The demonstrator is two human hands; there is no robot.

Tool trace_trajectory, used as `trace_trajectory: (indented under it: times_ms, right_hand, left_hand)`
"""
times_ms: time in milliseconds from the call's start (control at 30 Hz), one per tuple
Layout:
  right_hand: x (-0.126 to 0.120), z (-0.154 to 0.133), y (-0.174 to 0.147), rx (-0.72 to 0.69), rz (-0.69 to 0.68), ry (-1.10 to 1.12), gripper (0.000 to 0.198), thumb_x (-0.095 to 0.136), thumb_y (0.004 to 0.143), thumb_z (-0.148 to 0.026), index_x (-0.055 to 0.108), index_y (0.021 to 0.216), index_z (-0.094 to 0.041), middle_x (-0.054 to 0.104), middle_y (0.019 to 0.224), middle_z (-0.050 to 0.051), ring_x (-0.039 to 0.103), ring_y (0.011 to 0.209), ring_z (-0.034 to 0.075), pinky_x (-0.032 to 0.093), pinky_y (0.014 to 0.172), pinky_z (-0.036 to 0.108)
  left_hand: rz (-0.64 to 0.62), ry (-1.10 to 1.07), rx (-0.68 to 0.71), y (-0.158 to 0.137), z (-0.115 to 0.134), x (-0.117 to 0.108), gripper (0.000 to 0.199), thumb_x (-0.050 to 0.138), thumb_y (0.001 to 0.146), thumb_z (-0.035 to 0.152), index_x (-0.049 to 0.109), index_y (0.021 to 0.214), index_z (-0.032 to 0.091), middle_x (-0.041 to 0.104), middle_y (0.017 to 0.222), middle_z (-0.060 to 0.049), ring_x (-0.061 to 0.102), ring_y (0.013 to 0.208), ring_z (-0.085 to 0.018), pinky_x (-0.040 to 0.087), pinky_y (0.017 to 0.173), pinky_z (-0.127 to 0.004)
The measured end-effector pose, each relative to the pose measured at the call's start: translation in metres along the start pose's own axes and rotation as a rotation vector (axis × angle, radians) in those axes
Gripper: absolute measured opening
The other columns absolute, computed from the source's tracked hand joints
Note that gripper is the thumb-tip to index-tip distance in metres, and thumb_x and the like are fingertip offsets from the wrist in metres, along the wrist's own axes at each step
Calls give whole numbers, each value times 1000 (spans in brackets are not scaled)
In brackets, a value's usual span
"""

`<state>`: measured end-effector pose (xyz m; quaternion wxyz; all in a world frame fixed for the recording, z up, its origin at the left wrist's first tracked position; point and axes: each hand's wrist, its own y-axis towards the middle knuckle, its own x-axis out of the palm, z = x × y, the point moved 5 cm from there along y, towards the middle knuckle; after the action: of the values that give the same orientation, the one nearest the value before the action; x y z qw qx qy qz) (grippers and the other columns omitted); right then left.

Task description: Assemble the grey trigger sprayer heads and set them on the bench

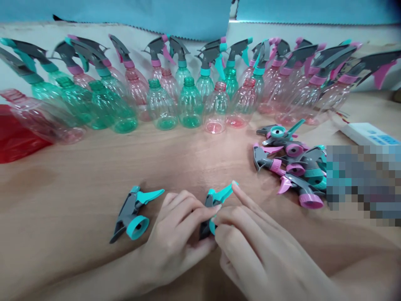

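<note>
Near the front of the table, my left hand (178, 230) grips a grey and teal spray trigger head (205, 228) from its left side. My right hand (253, 238) closes on the same head from the right, its fingertips at the teal collar and one finger stretched to the tip of the teal lever. My fingers hide most of the collar, and I cannot make out whether anything small is pinched there. To the left of my left hand lies a second grey and teal trigger head (128, 217), its round collar facing me.
Several open bottles, green (190, 104) and pink (216, 109), stand across the back before bottles with trigger heads. Loose trigger heads (293, 167) are piled at right. A red bag (19, 138) lies left, a white box (369, 133) far right. Part of the right side is pixelated.
</note>
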<state>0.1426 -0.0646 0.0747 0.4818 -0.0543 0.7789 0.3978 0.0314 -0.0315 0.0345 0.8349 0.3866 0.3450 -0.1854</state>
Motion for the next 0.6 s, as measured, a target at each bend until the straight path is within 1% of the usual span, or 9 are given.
trace_trajectory:
  times_ms: [100,200,300,367,400,467,533,600]
  right_hand:
    - [1,-3,-5,13,-35,-14,28,39,76,2,59,71,-16,63,66,3,62,66,14,40,103,41]
    - [0,-2,-7,15,-61,-41,28,38,77,2,56,72,-18,60,63,1,60,62,14,41,101,43]
    - [-7,3,-3,7,-43,-38,24,38,78,0,50,70,-20,55,60,-1,55,56,13,49,91,42]
    - [-12,9,2,17,-44,28,21,40,74,-1,44,68,-21,53,58,-2,52,53,12,54,76,34]
    - [-13,14,5,44,-65,83,20,41,70,-1,42,68,-21,52,59,-2,51,52,11,54,66,28]
    - [-12,26,9,149,-127,218,22,42,63,-1,41,72,-21,54,64,-3,51,53,9,47,50,20]
    - [-8,39,11,268,-194,352,25,45,62,-1,42,77,-21,57,71,-4,54,57,9,43,47,18]
    - [-4,49,12,359,-247,463,26,50,65,-1,44,79,-22,59,75,-5,57,65,9,44,53,19]
  left_hand:
    - [7,32,-3,-1,-1,1,19,45,90,21,59,101,17,58,77,-2,52,71,-17,33,63,-33]
    - [15,51,-22,-1,0,2,19,44,91,23,60,100,17,59,75,-1,52,70,-16,32,62,-32]
    - [34,66,-40,1,1,0,13,50,87,23,60,95,18,58,72,0,52,69,-16,32,62,-32]
    - [38,65,-54,2,2,-2,9,57,83,21,60,91,19,57,71,1,52,69,-15,33,62,-31]
    - [31,57,-70,2,1,-3,10,60,81,20,60,91,19,57,72,1,52,69,-15,33,62,-31]
    - [2,23,-105,2,-2,-3,13,64,79,21,60,91,20,57,74,2,52,70,-14,33,63,-30]
    - [-23,-22,-137,1,-6,-2,16,65,79,22,59,94,21,58,77,3,53,72,-14,34,65,-30]
    - [-36,-51,-158,1,-9,-1,18,65,80,22,59,96,22,59,78,2,53,73,-14,35,67,-30]
